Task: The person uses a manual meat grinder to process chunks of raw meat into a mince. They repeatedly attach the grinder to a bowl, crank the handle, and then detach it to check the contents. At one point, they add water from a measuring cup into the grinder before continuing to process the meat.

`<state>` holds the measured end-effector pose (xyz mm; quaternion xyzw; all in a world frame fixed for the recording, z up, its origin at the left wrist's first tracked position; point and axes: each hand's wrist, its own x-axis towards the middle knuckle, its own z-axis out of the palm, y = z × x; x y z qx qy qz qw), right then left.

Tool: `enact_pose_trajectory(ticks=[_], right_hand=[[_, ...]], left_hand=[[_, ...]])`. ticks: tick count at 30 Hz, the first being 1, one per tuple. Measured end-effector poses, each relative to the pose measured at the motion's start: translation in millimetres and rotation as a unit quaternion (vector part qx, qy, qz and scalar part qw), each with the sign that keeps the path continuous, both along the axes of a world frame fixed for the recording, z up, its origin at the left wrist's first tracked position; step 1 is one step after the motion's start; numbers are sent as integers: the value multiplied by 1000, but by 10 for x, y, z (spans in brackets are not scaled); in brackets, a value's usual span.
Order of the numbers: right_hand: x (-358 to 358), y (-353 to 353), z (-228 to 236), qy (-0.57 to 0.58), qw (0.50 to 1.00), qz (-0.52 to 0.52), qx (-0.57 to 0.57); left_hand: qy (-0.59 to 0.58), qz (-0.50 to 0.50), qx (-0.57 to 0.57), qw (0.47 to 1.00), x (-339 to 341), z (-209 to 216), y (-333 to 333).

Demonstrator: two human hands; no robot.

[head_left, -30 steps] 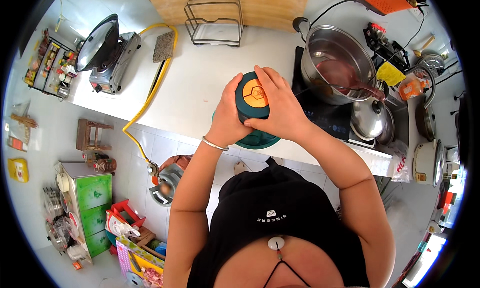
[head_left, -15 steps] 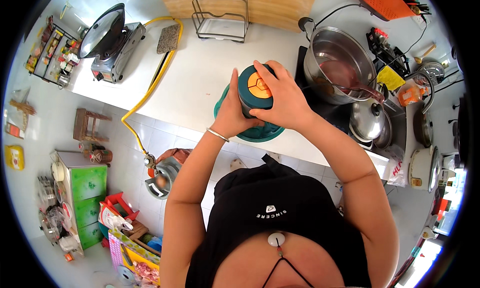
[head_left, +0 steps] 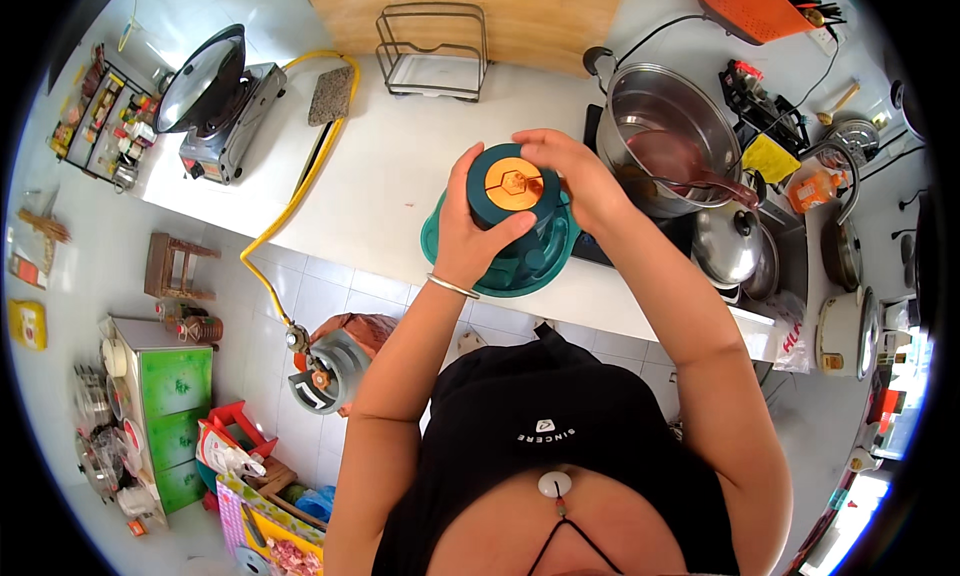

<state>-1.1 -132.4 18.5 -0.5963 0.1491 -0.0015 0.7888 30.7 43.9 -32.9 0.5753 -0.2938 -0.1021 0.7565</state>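
Between my hands is a round dark-teal appliance (head_left: 480, 205) with a gold disc on top; it looks like the motor head of a food chopper. My left hand (head_left: 466, 231) wraps its left side, thumb laid along the near edge of the top. Curved around the far right side is my right hand (head_left: 583, 181), fingers reaching over the rim; its thumb is hidden. Below lies a teal basin (head_left: 432, 238) at the counter's front edge, with more teal parts showing in it. What is under the appliance is mostly hidden.
A large steel pot (head_left: 725, 94) stands right of my hands, a lidded pot (head_left: 728, 246) nearer. A wire rack (head_left: 433, 51) is behind. At left, a yellow hose (head_left: 290, 211) runs from a portable stove (head_left: 225, 141) to a gas cylinder (head_left: 345, 371) on the floor.
My right hand has slid off the top of the appliance toward its right side, uncovering more of the gold disc. The view has shifted slightly.
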Motion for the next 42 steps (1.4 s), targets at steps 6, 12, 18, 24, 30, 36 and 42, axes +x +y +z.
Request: enact_pose_trajectory(ticks=[6, 12, 18, 24, 30, 36, 42], right_hand=[[122, 184, 25, 47, 998, 10, 35], [67, 163, 79, 38, 994, 22, 96], [49, 87, -9, 5, 997, 69, 41], [68, 100, -15, 4, 997, 70, 12], [73, 49, -41, 3, 995, 87, 41], [61, 72, -18, 5, 996, 85, 36], [62, 105, 2, -6, 997, 76, 21]], left_hand=[[40, 4, -36, 999, -31, -2, -64], [29, 6, -26, 999, -22, -22, -66], [39, -9, -24, 999, -14, -20, -61], [34, -4, -20, 999, -8, -8, -64], [25, -6, -14, 1000, -1, -2, -63], [39, -9, -27, 999, -26, 18, -64], [28, -7, -22, 999, -23, 8, -54]])
